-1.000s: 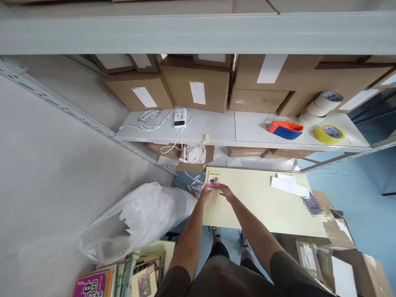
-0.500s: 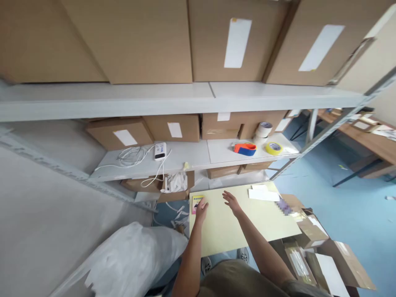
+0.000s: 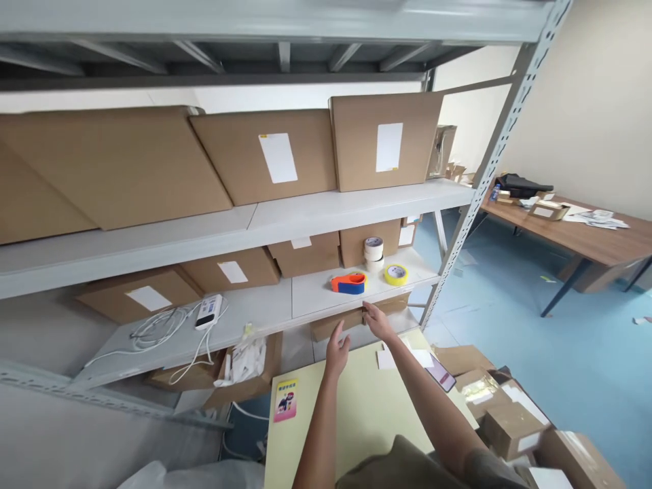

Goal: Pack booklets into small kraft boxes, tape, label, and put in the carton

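Note:
My left hand (image 3: 336,350) is open and empty above the far part of the pale yellow tabletop (image 3: 364,407). Just below the shelf edge, my right hand (image 3: 377,321) reaches forward, open, its fingers stretched out and holding nothing. Closest to both hands on the shelf lies an orange and blue tape dispenser (image 3: 348,284). To its right are a yellow tape roll (image 3: 396,274) and stacked white tape rolls (image 3: 373,250). A yellow and pink booklet (image 3: 285,401) rests on the tabletop's left side. White paper slips (image 3: 387,360) and a phone (image 3: 442,373) lie beside my right forearm.
Large cardboard boxes (image 3: 295,159) fill the upper shelf (image 3: 326,209). Left along the lower shelf are a power strip (image 3: 208,312) and coiled white cable (image 3: 157,329). Opened cartons (image 3: 509,424) crowd the floor at right. A wooden desk (image 3: 585,231) stands farther back.
The view has tilted up and swung right. Both hands have moved forward from over the tabletop toward the shelf. My left hand has come away from the booklet, which stays on the tabletop.

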### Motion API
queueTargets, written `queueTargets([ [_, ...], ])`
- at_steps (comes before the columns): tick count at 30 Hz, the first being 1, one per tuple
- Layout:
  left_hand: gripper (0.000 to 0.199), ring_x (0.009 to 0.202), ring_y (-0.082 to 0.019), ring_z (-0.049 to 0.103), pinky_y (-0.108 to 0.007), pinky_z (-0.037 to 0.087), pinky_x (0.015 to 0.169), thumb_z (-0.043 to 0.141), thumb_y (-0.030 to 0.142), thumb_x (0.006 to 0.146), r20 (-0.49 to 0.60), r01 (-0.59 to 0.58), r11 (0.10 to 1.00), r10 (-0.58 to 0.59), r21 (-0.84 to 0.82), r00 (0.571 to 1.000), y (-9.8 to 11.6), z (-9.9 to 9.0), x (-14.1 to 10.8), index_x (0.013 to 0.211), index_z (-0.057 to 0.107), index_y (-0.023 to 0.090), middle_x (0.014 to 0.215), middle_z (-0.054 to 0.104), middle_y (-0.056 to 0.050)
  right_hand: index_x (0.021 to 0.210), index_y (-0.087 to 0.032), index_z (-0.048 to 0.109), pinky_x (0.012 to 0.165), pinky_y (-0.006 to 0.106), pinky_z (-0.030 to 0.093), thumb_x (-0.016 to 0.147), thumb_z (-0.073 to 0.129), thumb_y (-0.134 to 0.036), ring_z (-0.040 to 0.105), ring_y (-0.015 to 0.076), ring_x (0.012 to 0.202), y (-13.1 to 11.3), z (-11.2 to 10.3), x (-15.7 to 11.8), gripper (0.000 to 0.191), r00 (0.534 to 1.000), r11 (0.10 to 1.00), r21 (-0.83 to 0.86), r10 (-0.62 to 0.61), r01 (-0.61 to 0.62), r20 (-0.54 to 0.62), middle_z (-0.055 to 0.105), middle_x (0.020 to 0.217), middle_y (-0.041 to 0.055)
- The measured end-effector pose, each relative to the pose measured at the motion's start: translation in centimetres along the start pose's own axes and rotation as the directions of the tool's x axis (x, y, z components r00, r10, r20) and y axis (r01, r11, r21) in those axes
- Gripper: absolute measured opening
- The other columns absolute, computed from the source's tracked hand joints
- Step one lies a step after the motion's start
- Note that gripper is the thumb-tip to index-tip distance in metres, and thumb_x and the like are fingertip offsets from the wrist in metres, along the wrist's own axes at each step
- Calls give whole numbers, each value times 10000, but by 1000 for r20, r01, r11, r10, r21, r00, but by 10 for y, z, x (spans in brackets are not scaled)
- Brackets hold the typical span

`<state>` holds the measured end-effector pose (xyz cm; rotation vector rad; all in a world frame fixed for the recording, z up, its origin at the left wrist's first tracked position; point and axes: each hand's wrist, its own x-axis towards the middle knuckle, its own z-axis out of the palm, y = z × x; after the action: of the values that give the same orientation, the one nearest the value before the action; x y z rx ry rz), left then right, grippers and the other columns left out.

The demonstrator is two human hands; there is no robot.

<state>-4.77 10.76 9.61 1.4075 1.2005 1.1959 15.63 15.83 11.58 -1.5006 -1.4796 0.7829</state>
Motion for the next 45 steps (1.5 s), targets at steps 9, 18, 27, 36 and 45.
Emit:
queueTargets([
  [9,579,1431,-306,525,-435,506,1097,667,492,891,-149,52,994,-37,99,988,14,10,-30,1422,622,265,1518,589,-135,1346,-164,655,1165,431,350,866,662,-178,576,318,1335,-57,1,116,480,970,815,-539,-112,214,216,701,1345,183],
  [18,525,1367,-311,587,-412,533,1066,684,445,871,-246,104,993,-86,61,965,22,-21,-64,1357,675,247,1444,648,-141,1141,-224,751,1168,483,265,890,680,-205,546,352,1294,-58,4,96,261,966,763,-595,-165,252,197,780,1124,163],
  [27,433,1306,-282,626,-389,551,1036,639,401,919,-267,39,998,-26,42,963,20,-51,-83,1310,693,225,1378,687,-134,1269,-214,704,1096,470,272,1009,541,-269,481,352,1278,-58,-7,-37,312,951,763,-568,-262,309,166,734,1221,170],
  [36,392,1276,-270,635,-383,561,1015,626,360,916,-164,175,985,-173,2,971,-14,-65,-135,1278,698,230,1356,699,-123,1163,-269,755,1081,477,296,972,577,-214,505,354,1287,32,20,-186,267,981,763,-644,78,57,179,769,1102,148],
  [45,395,1233,-261,661,-381,567,985,624,383,934,-146,231,972,-222,48,964,-31,-48,-174,1286,693,217,1340,704,-136,1097,-202,764,1038,466,307,906,551,-154,483,336,1351,136,-13,-241,290,918,645,-747,375,-159,128,766,1142,172],
])
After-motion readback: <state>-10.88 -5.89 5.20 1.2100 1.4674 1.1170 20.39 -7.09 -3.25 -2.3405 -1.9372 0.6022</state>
